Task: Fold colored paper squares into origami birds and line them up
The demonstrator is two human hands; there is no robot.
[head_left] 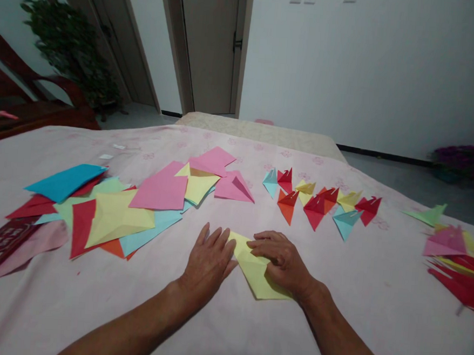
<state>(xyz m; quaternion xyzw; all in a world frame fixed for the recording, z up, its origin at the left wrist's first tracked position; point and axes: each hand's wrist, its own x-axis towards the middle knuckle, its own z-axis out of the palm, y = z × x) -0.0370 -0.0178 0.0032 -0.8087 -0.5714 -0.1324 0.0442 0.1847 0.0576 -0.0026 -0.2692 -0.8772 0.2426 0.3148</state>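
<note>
A yellow sheet of origami paper point(253, 265), folded to a point at its far left corner, lies flat on the cloth in front of me. My left hand point(210, 257) rests palm down at its left edge, fingers stretched out and the fingertips touching the corner. Over the sheet's right half, my right hand point(282, 259) has its fingers bent and pressed to the paper, with the thumb tucked in. The part of the sheet under that hand is hidden.
Loose coloured sheets point(122, 218) spread to the left, beside a dark red patterned packet point(0, 245). Several folded paper cranes point(316, 207) stand beyond my right hand. More folded pieces point(457, 252) lie at the far right. A pink flowered cloth point(357, 321) covers the table.
</note>
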